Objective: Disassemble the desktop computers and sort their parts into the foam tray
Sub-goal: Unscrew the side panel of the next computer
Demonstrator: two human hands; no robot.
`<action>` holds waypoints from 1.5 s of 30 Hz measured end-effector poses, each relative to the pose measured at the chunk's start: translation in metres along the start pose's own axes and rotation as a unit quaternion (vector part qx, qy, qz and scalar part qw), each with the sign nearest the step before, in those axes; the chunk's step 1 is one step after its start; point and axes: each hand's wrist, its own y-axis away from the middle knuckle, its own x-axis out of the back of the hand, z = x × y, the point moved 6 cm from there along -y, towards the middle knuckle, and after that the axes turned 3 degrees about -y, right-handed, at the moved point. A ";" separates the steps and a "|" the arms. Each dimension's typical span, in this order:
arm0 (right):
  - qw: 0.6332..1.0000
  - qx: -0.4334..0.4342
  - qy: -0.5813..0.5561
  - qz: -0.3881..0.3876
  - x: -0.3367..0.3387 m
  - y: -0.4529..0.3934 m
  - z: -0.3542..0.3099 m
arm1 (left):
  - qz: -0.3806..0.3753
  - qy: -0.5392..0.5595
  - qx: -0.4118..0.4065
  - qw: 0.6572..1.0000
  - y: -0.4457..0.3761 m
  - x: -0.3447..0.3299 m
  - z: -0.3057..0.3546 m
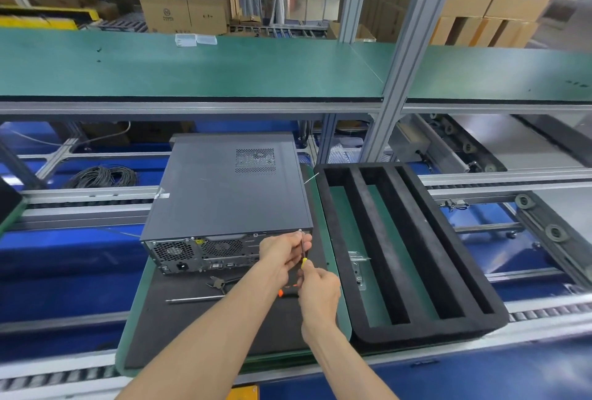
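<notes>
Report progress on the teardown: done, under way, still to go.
Done: almost nothing; the foam tray holds just one small metal bracket in its left slot. Under way: right hand holds a screwdriver at the computer case's rear top corner, left hand steadying the shaft. Left: cover is on, every internal part remains.

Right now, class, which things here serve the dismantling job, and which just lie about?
In use:
- desktop computer
- screwdriver, held by the right hand and steadied by the left hand
- foam tray, with a metal bracket in it

Lying about:
- pliers
- metal rod
- cable coil
- cardboard boxes
</notes>
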 end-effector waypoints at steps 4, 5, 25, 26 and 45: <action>0.998 -0.037 -0.040 -0.034 -0.005 -0.002 0.002 | 0.013 0.002 0.000 1.000 0.002 0.000 0.001; 0.997 -0.049 -0.046 -0.037 -0.007 -0.003 0.003 | 0.014 0.003 0.001 1.000 0.003 0.000 0.001; 0.992 -0.068 -0.092 -0.052 -0.002 0.000 0.003 | 0.012 -0.011 -0.003 1.000 0.004 0.000 0.002; 0.992 -0.067 -0.094 -0.057 -0.002 0.000 0.003 | 0.015 -0.012 -0.004 1.000 0.004 0.000 0.002; 0.991 -0.069 -0.083 -0.080 -0.005 -0.004 0.003 | -0.004 -0.004 -0.003 1.000 0.002 0.001 0.000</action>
